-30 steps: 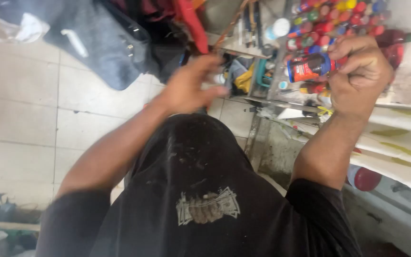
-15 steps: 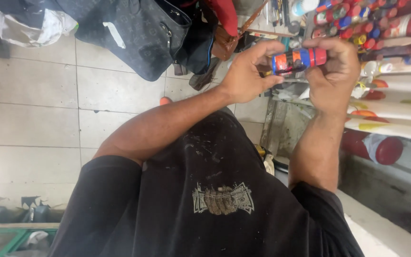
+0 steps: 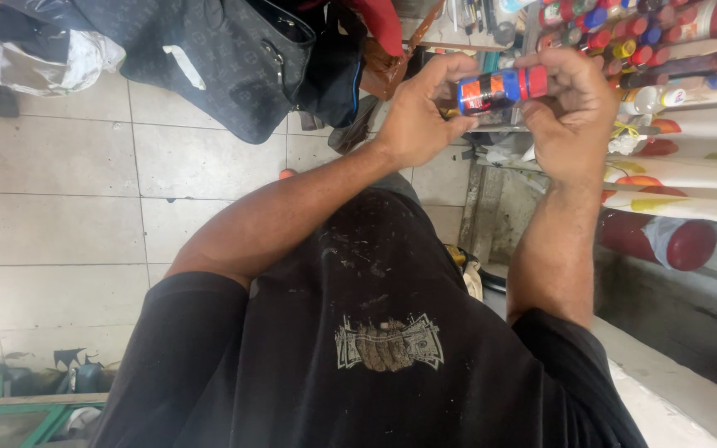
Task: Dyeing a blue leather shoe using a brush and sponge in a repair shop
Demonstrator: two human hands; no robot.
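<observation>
A small spray can with a blue, orange and black label and a red cap lies sideways between both my hands, in front of my chest. My left hand grips the can's body from the left. My right hand is wrapped around its red cap end. My black shirt with a pale print fills the lower part of the view.
A dark patterned bag hangs at the upper left over a tiled floor. Shelves at the upper right hold several spray cans with coloured caps. Rolled white sheets and a red-ended can lie at the right.
My right hand held the can alone near the shelves; both hands have come together on it and brought it closer to my chest.
</observation>
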